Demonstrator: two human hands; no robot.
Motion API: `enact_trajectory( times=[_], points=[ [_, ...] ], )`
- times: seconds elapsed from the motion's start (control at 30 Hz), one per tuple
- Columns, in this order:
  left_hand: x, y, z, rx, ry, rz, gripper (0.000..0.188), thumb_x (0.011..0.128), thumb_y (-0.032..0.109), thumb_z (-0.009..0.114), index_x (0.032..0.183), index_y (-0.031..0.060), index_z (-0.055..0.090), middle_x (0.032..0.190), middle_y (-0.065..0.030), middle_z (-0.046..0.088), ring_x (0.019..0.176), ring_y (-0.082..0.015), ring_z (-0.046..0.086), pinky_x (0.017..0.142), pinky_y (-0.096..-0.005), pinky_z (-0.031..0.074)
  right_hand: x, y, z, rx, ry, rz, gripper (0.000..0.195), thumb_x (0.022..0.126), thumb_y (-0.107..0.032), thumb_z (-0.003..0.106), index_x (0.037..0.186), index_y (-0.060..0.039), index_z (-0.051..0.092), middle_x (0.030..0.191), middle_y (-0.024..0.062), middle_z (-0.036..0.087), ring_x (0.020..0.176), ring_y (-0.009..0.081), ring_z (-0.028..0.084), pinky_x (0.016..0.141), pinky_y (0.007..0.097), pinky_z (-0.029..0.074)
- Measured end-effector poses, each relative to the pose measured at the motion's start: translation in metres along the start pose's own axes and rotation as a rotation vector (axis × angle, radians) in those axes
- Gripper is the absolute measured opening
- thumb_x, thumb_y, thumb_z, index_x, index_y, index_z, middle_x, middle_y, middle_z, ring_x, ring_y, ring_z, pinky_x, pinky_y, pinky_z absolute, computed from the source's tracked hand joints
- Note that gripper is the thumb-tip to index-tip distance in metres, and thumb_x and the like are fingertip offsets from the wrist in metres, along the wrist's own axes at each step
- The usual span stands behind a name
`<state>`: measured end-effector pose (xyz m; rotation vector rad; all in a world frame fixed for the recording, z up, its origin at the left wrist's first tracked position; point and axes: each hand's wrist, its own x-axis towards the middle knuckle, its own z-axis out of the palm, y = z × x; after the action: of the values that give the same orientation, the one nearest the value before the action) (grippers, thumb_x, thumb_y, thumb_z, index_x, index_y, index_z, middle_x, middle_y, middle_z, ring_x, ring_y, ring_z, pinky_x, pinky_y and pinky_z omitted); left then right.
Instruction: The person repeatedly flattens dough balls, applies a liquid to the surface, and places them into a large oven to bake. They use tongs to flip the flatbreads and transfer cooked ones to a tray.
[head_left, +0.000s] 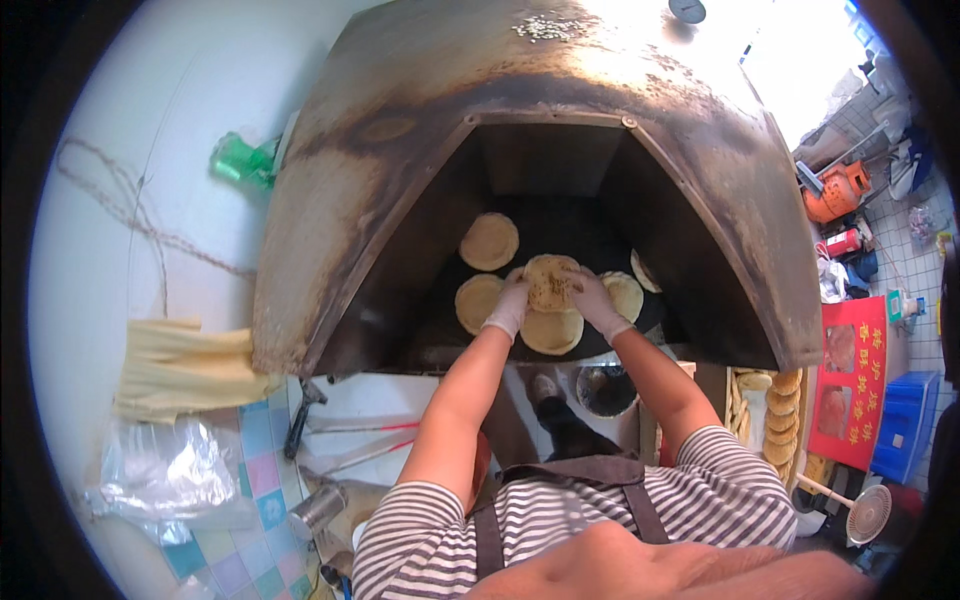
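Observation:
Inside the dark mouth of a metal oven (540, 97), both my hands wear pale gloves. A browned flatbread (552, 283) is held between them, my left hand (511, 304) on its left edge and my right hand (596, 300) on its right. Just below it, partly covered, lies a paler flatbread (552, 334) on the black baking surface (559, 221). More round breads rest around my hands: one flatbread (489, 241) at the upper left, another flatbread (476, 304) beside my left wrist, a flatbread (624, 295) by my right hand. The oven's right wall partly hides a further flatbread (645, 271).
The oven's sloped side walls and metal rim (409, 214) enclose my forearms. Baked breads (781, 416) fill a tray at the right, near a red sign (847, 382) bearing writing. Farther right stand an orange gas cylinder (836, 193) and a blue crate (905, 427). A yellow cloth (187, 369) hangs left.

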<state>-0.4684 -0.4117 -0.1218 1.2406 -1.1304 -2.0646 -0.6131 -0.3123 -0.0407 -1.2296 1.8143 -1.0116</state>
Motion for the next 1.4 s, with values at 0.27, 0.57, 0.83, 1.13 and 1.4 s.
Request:
enact_trajectory(
  times=[0.27, 0.57, 0.83, 1.13, 1.4],
  points=[
    [0.020, 0.036, 0.032, 1.416, 0.043, 0.157, 0.046, 0.080, 0.016, 0.052, 0.125, 0.0052, 0.047, 0.127, -0.0180, 0.045, 0.117, -0.0358, 0.042, 0.095, -0.0428, 0.038, 0.047, 0.066, 0.020, -0.651, 0.068, 0.069, 0.040, 0.078, -0.008, 0.051, 0.118, -0.0132, 0.055, 0.127, 0.0150, 0.044, 0.118, 0.0340, 0.041, 0.099, 0.0406, 0.036],
    [-0.066, 0.021, 0.016, 1.576, 0.000, 0.434, 0.051, 0.087, 0.031, 0.049, 0.134, 0.0142, 0.039, 0.142, -0.0176, 0.026, 0.132, -0.0389, 0.019, 0.105, -0.0575, 0.014, -0.008, 0.020, 0.027, -0.904, 0.020, -0.153, 0.044, 0.075, -0.010, 0.054, 0.119, -0.0101, 0.052, 0.124, 0.0123, 0.047, 0.121, 0.0312, 0.037, 0.101, 0.0500, 0.027],
    [-0.328, -0.009, -0.119, 1.069, 0.459, 0.688, 0.040, 0.084, 0.019, 0.055, 0.120, 0.0029, 0.050, 0.124, -0.0191, 0.044, 0.117, -0.0359, 0.041, 0.100, -0.0423, 0.033, -0.125, -0.097, 0.126, -0.178, -0.126, -0.428, 0.037, 0.076, -0.005, 0.059, 0.113, -0.0067, 0.056, 0.097, 0.0146, 0.053, 0.080, 0.0270, 0.058, 0.071, 0.0348, 0.049],
    [-0.689, -0.120, -0.163, 0.621, 1.243, 0.180, 0.025, 0.088, 0.014, 0.051, 0.110, 0.0022, 0.054, 0.103, -0.0180, 0.057, 0.099, -0.0330, 0.055, 0.087, -0.0375, 0.043, -0.296, -0.195, 0.361, 0.044, -1.111, -0.543, 0.045, 0.077, -0.016, 0.067, 0.120, -0.0059, 0.054, 0.086, 0.0108, 0.061, 0.072, 0.0210, 0.060, 0.068, 0.0317, 0.049],
    [-0.916, -0.184, -0.064, 0.650, 2.261, -0.001, 0.028, 0.082, 0.005, 0.055, 0.109, 0.0040, 0.056, 0.105, -0.0171, 0.056, 0.103, -0.0332, 0.052, 0.089, -0.0391, 0.041, -0.418, -0.301, 0.487, -0.679, -1.078, -1.465, 0.085, 0.072, -0.044, 0.068, 0.141, -0.0177, 0.025, 0.103, 0.0184, 0.054, 0.091, 0.0352, 0.056, 0.074, 0.0437, 0.048]
  ],
)
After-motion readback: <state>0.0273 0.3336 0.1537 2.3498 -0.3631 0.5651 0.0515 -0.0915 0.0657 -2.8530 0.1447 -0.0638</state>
